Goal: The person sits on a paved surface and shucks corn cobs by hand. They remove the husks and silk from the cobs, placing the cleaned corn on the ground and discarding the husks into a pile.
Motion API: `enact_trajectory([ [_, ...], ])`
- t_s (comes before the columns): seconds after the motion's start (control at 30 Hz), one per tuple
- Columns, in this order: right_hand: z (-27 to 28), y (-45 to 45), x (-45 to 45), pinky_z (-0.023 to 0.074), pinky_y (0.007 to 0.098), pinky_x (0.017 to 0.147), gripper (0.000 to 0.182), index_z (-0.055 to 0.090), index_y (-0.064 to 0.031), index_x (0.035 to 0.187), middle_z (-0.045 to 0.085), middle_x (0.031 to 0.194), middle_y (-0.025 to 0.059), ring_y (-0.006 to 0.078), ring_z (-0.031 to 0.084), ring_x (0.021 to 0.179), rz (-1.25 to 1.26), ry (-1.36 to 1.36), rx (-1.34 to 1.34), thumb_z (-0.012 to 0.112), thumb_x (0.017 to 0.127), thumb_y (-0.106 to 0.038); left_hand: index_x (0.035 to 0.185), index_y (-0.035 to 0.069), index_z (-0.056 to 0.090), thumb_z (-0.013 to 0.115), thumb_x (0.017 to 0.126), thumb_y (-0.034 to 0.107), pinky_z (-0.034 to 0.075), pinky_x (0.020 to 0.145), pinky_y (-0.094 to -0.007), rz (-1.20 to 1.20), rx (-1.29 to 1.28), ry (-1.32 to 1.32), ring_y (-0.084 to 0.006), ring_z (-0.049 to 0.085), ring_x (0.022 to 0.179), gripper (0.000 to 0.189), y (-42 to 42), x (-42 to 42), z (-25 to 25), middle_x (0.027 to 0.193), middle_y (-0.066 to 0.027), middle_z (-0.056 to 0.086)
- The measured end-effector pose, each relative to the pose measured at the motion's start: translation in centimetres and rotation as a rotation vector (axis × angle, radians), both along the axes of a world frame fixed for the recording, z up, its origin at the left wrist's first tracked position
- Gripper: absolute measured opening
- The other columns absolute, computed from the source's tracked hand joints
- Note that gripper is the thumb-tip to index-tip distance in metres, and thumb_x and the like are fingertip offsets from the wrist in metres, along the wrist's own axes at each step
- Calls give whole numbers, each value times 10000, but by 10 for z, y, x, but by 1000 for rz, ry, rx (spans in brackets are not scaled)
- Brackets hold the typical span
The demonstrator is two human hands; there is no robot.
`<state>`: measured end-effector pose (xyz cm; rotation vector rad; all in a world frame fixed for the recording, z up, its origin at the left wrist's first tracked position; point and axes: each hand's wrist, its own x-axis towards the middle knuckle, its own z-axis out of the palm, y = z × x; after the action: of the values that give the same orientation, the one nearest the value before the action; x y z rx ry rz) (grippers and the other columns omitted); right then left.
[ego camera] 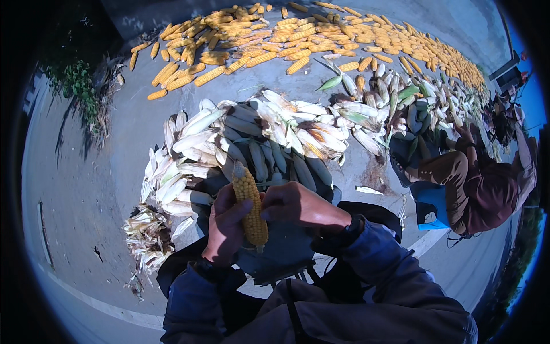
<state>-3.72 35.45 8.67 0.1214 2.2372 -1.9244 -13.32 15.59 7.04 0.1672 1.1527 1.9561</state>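
A husked yellow corn cob [253,210] stands nearly upright in front of me, its pale tip pointing away. My left hand [227,223] grips it from the left, thumb across the kernels. Against the cob's right side, my right hand [296,204] has its fingers curled in, with the thumb tip at the kernels; whether anything is pinched there is hidden. Just beyond both hands lies a heap of corn ears in pale dry husks [245,124], partly in my shadow. Some yellow kernels show through torn husks at the heap's right.
Many bare yellow cobs [296,38] spread over the concrete ground [133,112] at the far side. Stripped husks [148,236] lie at left. On the right, a person [485,189] sits on a blue stool [432,202] beside more husked ears [395,94].
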Motion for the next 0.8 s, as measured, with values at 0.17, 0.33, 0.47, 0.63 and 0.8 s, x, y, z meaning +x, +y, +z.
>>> enact_trajectory([
  [0.17,8,0,-2,520,346,723,244,715,49,1053,709,868,106,165,648,787,8,-32,30,723,975,-183,1389,-18,560,674,971,121,548,1003,-395,-3,-16,22,-241,696,1109,454,-1,1,2,1211,-139,700],
  [0.33,5,4,-4,532,361,729,217,713,37,1030,705,863,117,205,679,793,12,39,89,709,965,-169,1391,-20,557,672,963,140,549,968,-383,3,-51,57,-227,694,1058,471,-1,1,3,1196,-139,702],
  [0.47,3,12,-3,532,366,711,179,706,27,964,692,843,113,238,689,774,-31,137,95,698,947,-151,1392,-24,556,675,958,155,554,974,-385,-63,-52,16,-232,698,1076,484,0,1,11,1172,-144,703],
  [0.63,33,22,-3,523,340,697,113,698,18,935,678,770,80,159,650,744,-128,-162,-52,677,955,-91,1390,-31,555,670,959,163,560,994,-390,-90,-74,21,-248,702,1118,487,0,1,11,1167,-147,697],
  [0.8,20,24,0,523,328,706,114,694,20,918,672,759,54,146,636,739,-325,-23,-57,698,965,-83,1415,-28,534,668,963,156,560,1033,-432,-110,-81,6,-291,698,1155,507,1,0,9,1217,-174,687],
])
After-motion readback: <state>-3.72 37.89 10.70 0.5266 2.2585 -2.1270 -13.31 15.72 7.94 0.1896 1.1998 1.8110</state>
